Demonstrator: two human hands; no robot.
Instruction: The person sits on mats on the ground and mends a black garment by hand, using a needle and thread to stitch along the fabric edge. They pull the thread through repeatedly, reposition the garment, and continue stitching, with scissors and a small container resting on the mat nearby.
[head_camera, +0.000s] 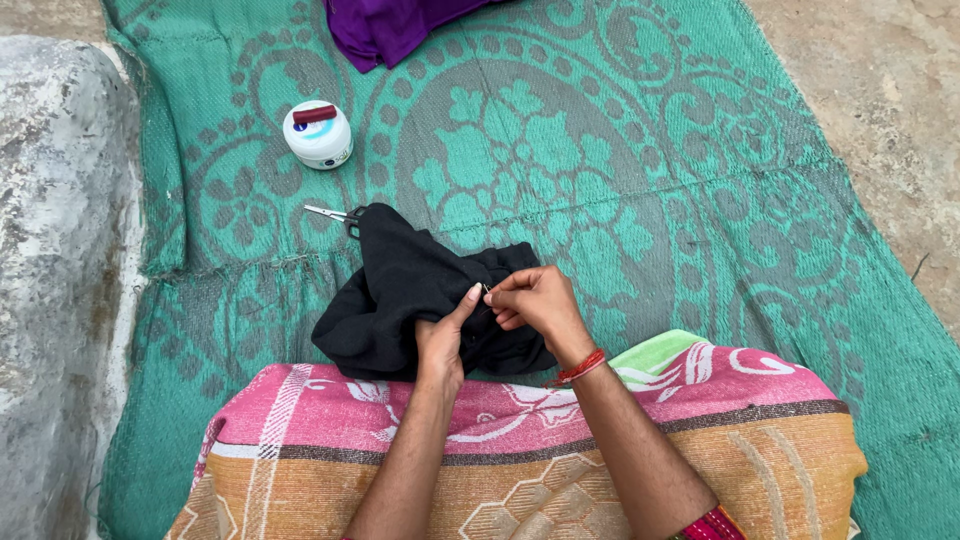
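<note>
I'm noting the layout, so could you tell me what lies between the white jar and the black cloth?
In the head view, only scissors lie between white jar and black cloth, on the green mat.

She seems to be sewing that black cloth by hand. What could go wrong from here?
The right hand pinches what looks like a small needle close to the left hand's thumb on the black cloth, so a prick seems possible. The scissors lie half tucked under the cloth's far edge; tugging the cloth might drag them or hide them. The white jar carries a small dark red spool on its lid, which could roll off if bumped.
</note>
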